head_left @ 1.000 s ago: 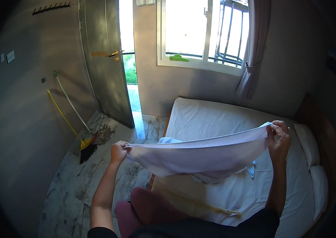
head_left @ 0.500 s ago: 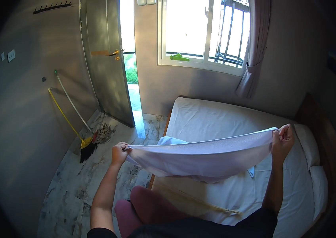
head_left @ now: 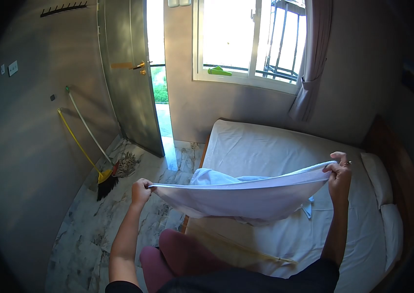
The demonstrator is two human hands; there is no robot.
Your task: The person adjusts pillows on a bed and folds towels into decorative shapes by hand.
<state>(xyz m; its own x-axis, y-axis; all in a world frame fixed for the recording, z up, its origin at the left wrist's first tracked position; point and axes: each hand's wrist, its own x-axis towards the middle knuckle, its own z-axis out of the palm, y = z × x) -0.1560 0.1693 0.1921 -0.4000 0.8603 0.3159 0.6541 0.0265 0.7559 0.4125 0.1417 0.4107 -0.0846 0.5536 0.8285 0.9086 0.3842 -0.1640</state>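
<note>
A pale lilac cloth [head_left: 238, 202] hangs stretched between my two hands above the bed, its upper edge nearly straight and its lower part sagging. My left hand [head_left: 141, 192] is closed on the cloth's left corner, out over the floor beside the bed. At the right corner, my right hand [head_left: 341, 178] pinches the edge, with one finger raised off it. Behind the cloth, a crumpled whitish fabric [head_left: 208, 177] lies on the bed's white sheet [head_left: 353, 239]. A small light-blue piece [head_left: 307, 210] shows past the cloth's lower right side.
A thin straw-coloured bundle [head_left: 265, 254] lies on the bed near my body. Two pillows [head_left: 378, 178] sit by the wooden headboard [head_left: 407, 195]. A broom [head_left: 104, 183] and a mop [head_left: 127, 165] lean at the left wall, near the partly open door [head_left: 131, 78].
The cloth's upper edge has been pulled straighter. My left hand has shifted slightly left, and my right hand has moved a little left and changed its finger hold.
</note>
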